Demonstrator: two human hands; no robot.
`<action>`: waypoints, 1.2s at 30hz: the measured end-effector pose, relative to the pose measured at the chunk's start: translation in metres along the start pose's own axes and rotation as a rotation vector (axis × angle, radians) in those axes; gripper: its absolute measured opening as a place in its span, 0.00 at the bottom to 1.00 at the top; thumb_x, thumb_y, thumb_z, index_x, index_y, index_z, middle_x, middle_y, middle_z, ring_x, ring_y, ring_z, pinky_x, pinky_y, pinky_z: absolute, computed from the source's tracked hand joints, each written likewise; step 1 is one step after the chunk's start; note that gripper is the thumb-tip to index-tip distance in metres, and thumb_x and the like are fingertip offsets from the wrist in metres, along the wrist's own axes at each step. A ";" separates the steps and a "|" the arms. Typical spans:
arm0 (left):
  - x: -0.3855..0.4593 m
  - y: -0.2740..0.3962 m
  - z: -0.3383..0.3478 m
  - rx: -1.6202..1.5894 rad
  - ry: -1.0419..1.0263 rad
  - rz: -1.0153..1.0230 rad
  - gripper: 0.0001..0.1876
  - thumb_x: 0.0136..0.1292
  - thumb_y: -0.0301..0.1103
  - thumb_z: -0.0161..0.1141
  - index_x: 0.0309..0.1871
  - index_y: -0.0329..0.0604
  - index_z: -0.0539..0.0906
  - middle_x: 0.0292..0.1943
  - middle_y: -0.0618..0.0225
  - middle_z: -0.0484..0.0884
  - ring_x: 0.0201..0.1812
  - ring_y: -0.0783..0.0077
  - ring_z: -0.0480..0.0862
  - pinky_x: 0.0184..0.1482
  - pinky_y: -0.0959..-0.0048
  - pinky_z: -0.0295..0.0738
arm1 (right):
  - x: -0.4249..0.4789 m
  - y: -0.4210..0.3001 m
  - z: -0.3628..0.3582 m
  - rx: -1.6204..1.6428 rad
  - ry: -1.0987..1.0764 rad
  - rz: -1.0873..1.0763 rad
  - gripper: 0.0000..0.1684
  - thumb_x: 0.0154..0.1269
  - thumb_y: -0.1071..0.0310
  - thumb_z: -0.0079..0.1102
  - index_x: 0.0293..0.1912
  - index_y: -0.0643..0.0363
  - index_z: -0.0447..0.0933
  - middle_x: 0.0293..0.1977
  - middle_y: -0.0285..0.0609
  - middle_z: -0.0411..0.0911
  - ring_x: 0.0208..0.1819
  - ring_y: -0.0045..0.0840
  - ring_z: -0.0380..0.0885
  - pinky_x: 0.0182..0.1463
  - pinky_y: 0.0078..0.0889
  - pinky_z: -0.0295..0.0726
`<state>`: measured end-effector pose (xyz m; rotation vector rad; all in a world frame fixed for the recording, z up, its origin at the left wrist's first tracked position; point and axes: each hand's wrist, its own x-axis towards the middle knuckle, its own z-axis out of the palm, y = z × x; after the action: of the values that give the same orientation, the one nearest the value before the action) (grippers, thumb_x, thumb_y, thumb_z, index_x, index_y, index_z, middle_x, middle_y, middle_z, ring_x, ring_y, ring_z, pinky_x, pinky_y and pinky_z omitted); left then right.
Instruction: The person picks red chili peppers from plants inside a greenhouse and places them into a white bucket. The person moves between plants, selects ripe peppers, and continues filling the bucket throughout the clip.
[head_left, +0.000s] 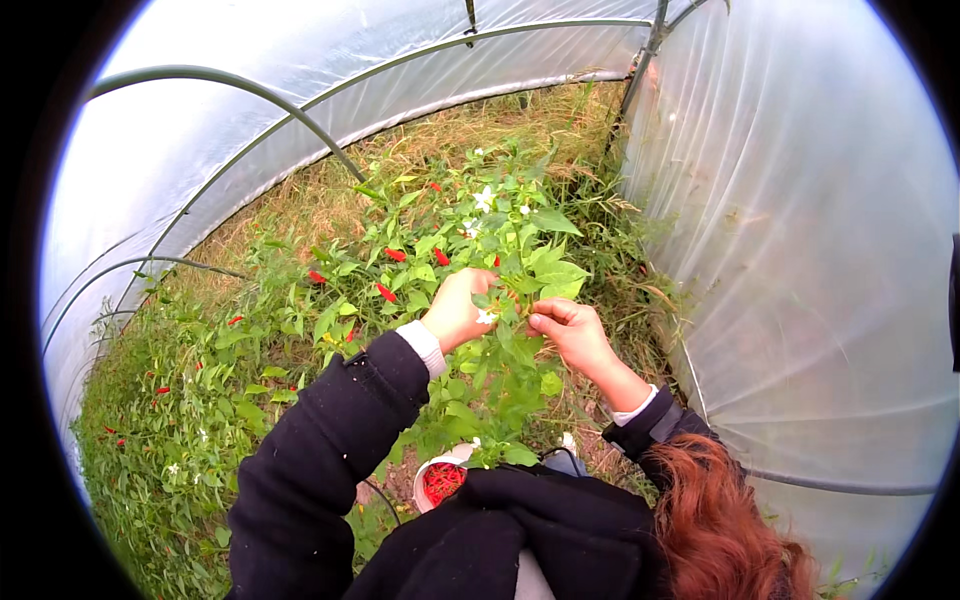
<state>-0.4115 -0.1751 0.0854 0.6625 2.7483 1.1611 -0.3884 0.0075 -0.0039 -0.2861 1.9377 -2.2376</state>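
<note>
A leafy chili pepper plant (555, 274) with white flowers (484, 199) stands before me. My left hand (459, 309) reaches into its foliage from the left. Leaves and a white blossom cover its fingertips, so what they hold cannot be seen. My right hand (576, 336) comes in from the other side, thumb and forefinger pinched together at a thin green part of the plant. Red chilies (385, 292) hang just left of my left hand. Below, against my dark coat, a white bucket (420, 487) holds many picked red chilies (442, 481).
More chili plants (202, 427) fill the ground at left. Translucent plastic sheeting (810, 262) walls the right side closely, with curved hoops (217, 75) overhead at left. Dry grass (450, 135) lies behind the plants. Long reddish hair (712, 517) hangs by my right sleeve.
</note>
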 end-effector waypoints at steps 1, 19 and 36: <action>-0.001 0.002 0.000 0.115 -0.013 -0.007 0.07 0.51 0.33 0.61 0.28 0.39 0.80 0.24 0.58 0.81 0.26 0.58 0.80 0.33 0.66 0.75 | 0.001 0.001 -0.001 0.067 -0.014 0.025 0.12 0.58 0.76 0.60 0.43 0.64 0.78 0.33 0.37 0.78 0.33 0.16 0.77 0.38 0.18 0.76; -0.020 0.063 -0.002 0.689 0.012 0.158 0.05 0.53 0.29 0.57 0.28 0.37 0.76 0.23 0.59 0.79 0.29 0.59 0.80 0.33 0.65 0.75 | 0.022 0.019 -0.054 -0.138 0.620 -0.131 0.07 0.57 0.71 0.59 0.35 0.65 0.78 0.31 0.50 0.78 0.28 0.34 0.79 0.32 0.30 0.77; -0.019 -0.012 -0.006 0.046 0.019 -0.452 0.15 0.53 0.41 0.58 0.34 0.38 0.82 0.22 0.57 0.80 0.26 0.63 0.80 0.34 0.67 0.73 | 0.017 0.044 -0.005 -0.721 -0.454 0.092 0.30 0.68 0.59 0.43 0.64 0.65 0.55 0.62 0.58 0.60 0.63 0.42 0.61 0.66 0.34 0.58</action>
<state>-0.4001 -0.1944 0.0801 0.0206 2.7370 1.0023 -0.4058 0.0018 -0.0481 -0.6986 2.3204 -1.1902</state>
